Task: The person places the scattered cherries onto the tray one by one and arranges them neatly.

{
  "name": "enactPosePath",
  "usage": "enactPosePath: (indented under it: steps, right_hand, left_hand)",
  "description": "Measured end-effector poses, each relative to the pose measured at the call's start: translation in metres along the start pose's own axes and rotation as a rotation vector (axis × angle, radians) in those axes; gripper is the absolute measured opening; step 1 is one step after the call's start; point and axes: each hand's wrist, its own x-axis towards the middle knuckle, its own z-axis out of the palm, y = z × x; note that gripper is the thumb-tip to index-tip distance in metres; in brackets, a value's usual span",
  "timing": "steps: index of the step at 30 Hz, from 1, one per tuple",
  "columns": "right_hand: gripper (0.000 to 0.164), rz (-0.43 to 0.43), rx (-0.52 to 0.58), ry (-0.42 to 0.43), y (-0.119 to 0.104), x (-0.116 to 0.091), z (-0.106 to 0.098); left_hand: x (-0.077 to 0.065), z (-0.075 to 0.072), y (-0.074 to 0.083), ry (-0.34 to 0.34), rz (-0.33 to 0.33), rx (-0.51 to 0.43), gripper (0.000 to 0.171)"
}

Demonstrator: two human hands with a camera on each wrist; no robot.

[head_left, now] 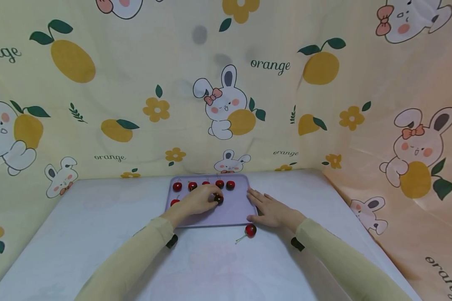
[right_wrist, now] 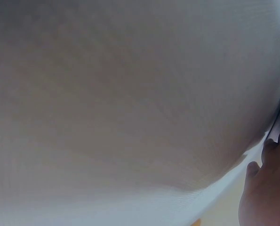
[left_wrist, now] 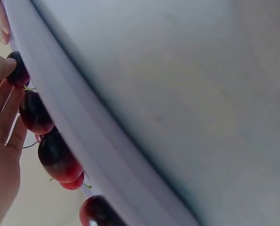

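A lilac tray (head_left: 236, 212) lies on the white table with several dark red cherries on it, among them one at the back left corner (head_left: 177, 187). Over the tray, my left hand (head_left: 199, 200) pinches a dark cherry (head_left: 219, 199) between thumb and fingers; the left wrist view shows the thumb against this cherry (left_wrist: 19, 70). My right hand (head_left: 275, 211) rests at the tray's right edge, its fingers extended. Just outside the front edge, near the right corner, a cherry with a green stem (head_left: 250, 230) lies on the table. My left hand partly hides some cherries.
The white table (head_left: 211, 263) reaches to a cloth backdrop (head_left: 181, 62) printed with rabbits and oranges, which also runs along the right side. In the left wrist view the tray's rim (left_wrist: 97, 127) crosses diagonally beside several cherries.
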Motion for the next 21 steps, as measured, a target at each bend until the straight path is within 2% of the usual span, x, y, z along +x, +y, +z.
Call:
enactPosePath:
  steps: [12, 21]
  right_hand:
    - [0.091, 0.002, 0.004, -0.006, 0.000, 0.000, -0.001]
    - [0.092, 0.015, -0.007, -0.014, 0.000, 0.000, 0.000]
  left_hand:
    - [-0.003, -0.003, 0.004, 0.025, 0.007, 0.015, 0.034]
    - [-0.014, -0.005, 0.025, 0.063, 0.022, -0.073, 0.033]
